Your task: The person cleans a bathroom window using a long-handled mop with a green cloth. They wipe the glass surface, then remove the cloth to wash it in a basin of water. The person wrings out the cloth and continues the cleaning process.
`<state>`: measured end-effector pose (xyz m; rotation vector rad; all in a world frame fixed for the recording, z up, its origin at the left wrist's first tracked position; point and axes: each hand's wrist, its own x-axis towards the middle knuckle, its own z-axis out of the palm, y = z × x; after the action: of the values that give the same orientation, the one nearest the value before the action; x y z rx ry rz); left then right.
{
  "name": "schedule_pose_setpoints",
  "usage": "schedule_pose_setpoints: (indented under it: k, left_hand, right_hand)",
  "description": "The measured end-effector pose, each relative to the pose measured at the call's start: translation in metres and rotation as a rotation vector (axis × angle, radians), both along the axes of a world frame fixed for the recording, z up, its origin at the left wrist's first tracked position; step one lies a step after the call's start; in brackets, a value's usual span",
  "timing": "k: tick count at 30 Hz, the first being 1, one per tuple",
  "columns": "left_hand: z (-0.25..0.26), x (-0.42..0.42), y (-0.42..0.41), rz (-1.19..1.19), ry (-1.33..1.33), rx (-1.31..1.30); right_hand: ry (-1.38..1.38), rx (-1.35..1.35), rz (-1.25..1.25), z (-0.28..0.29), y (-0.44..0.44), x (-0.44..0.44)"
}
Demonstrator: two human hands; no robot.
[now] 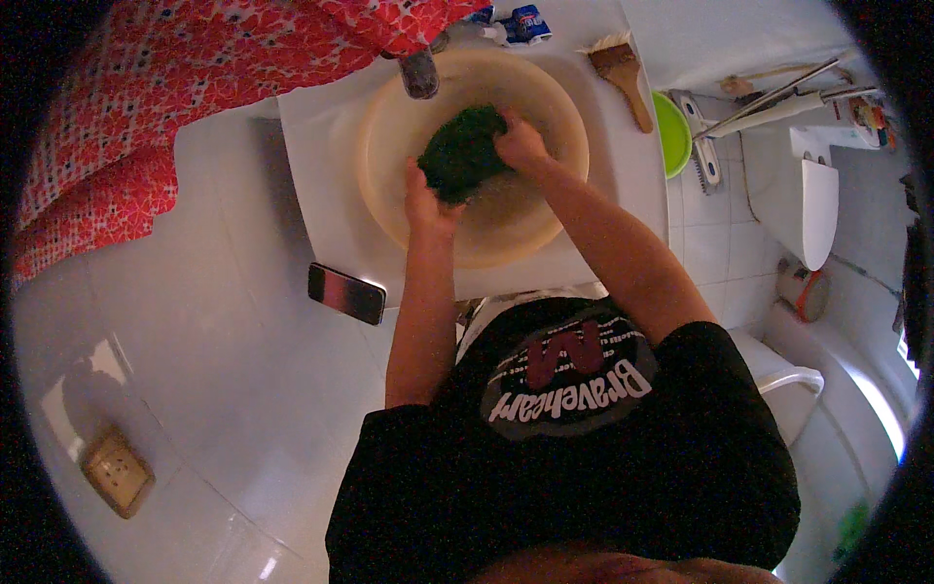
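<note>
Both my hands grip a dark green, rough-textured cloth [463, 153] over a round, cream-coloured basin [379, 212]. My left hand [429, 197] holds its lower left edge, and its fingers are partly hidden by the cloth. My right hand [522, 142] pinches the cloth at its upper right side. The basin sits in a white washbasin [328, 190] beneath a metal faucet [419, 74]. Whether there is water in the basin is hard to tell.
A smartphone [346, 293] rests at the front left edge. A wooden-handled brush [622, 77] lies on the right rim, blue-and-white tubes [527, 26] at the back. Red patterned fabric [219, 80] hangs at upper left. A green basin [671, 135] and a toilet [792, 190] stand to the right.
</note>
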<state>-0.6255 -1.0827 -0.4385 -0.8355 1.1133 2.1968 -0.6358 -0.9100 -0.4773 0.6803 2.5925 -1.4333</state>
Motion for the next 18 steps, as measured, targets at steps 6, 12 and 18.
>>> schedule_pose_setpoints:
  k: [6, 12, 18]
  left_hand:
    - [-0.056, 0.002, -0.014, -0.127, 0.285, 0.567]
    - [-0.033, 0.006, -0.015, -0.146, 0.123, 0.607]
    - [-0.001, 0.009, 0.044, 0.094, 0.054, 0.42]
  right_hand:
    - [0.428, 0.072, 0.331, 0.11, -0.071, 0.055]
    - [0.767, 0.24, 0.603, 0.109, -0.066, 0.056]
    - [0.262, 0.386, 0.479, 0.049, -0.025, -0.002]
